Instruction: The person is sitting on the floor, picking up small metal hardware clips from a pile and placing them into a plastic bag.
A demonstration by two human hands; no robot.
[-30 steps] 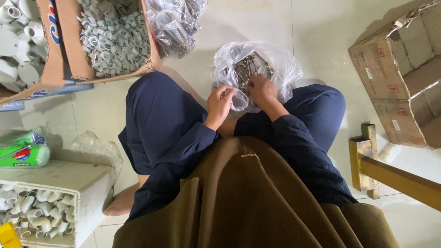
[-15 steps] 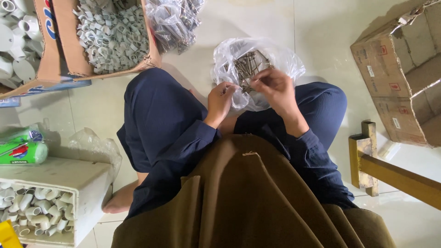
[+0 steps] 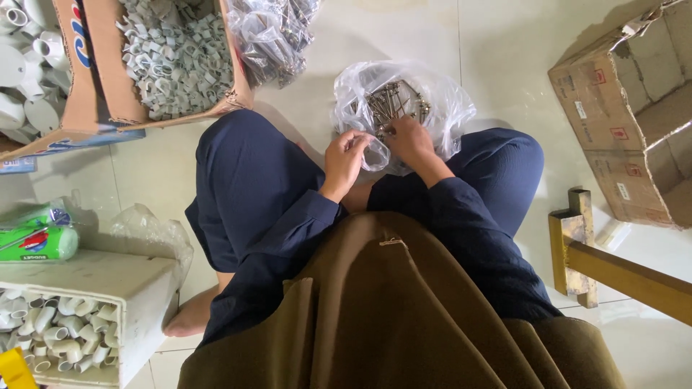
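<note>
Just beyond my knees, my right hand (image 3: pixel 409 138) reaches with bent fingers into the clear plastic bag (image 3: pixel 440 97) of long metal nails (image 3: pixel 393 103), while my left hand (image 3: pixel 346 155) pinches the bag's near edge to keep it open.

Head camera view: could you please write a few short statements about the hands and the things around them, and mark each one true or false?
1. The right hand reaches into a clear plastic bag of nails. True.
2. The left hand rests on the wooden bench. False: it is closed near the bag's edge, far from the bench.
3. The cardboard box at upper left holds grey clips. True.
4. The bag of nails sits inside a cardboard box. False: it lies on the tiled floor.
5. White pipe elbows fill a box at lower left. True.
</note>
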